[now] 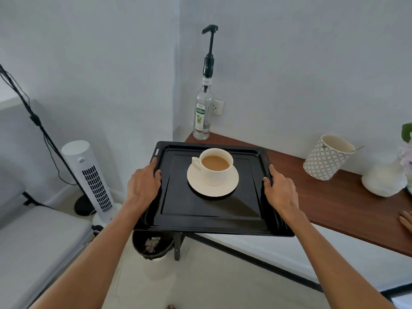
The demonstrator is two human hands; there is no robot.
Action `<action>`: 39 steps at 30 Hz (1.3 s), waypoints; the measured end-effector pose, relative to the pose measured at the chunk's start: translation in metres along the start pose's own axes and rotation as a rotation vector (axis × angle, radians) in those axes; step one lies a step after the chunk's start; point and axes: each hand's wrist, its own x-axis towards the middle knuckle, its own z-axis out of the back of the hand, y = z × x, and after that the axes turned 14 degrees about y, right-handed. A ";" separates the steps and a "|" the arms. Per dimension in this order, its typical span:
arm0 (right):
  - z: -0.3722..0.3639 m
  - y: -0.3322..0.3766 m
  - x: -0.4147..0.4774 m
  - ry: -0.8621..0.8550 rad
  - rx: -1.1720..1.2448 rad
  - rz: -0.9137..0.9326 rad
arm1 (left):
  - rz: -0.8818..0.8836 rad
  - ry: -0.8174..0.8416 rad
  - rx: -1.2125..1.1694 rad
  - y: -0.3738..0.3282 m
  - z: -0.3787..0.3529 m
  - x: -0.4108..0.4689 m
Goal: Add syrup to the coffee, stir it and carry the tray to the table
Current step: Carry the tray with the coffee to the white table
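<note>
A white tower fan [93, 184] stands on the floor at left, a patterned cup [327, 158] on the right, a bin [152, 245] near.

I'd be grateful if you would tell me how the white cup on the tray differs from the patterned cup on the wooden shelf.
The white cup is plain; the patterned cup wears a grey and white lattice. The white cup has a handle and sits on a saucer on the black tray; the patterned cup shows no handle and stands directly on the wooden shelf. The white cup holds milky coffee; the patterned cup holds a thin utensil, its contents otherwise hidden. Both stand open-topped.
</note>
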 end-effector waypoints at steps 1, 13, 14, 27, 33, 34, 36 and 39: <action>-0.003 0.007 -0.001 0.008 -0.001 0.018 | 0.012 -0.016 -0.001 0.007 0.005 -0.006; -0.054 0.126 0.003 0.083 -0.016 0.274 | 0.248 -0.240 0.062 0.108 0.073 -0.070; -0.060 0.139 0.003 0.095 -0.017 0.299 | 0.265 -0.245 0.064 0.119 0.080 -0.075; -0.149 0.320 -0.024 0.223 0.028 0.613 | 0.528 -0.377 0.054 0.254 0.177 -0.163; -0.187 0.404 -0.048 0.312 0.076 0.727 | 0.636 -0.462 0.066 0.306 0.213 -0.211; -0.193 0.418 -0.053 0.330 0.069 0.742 | 0.654 -0.472 0.069 0.315 0.218 -0.219; -0.205 0.446 -0.063 0.357 0.054 0.785 | 0.695 -0.495 0.077 0.332 0.228 -0.235; -0.226 0.484 -0.078 0.409 0.057 0.852 | 0.773 -0.541 0.092 0.356 0.240 -0.259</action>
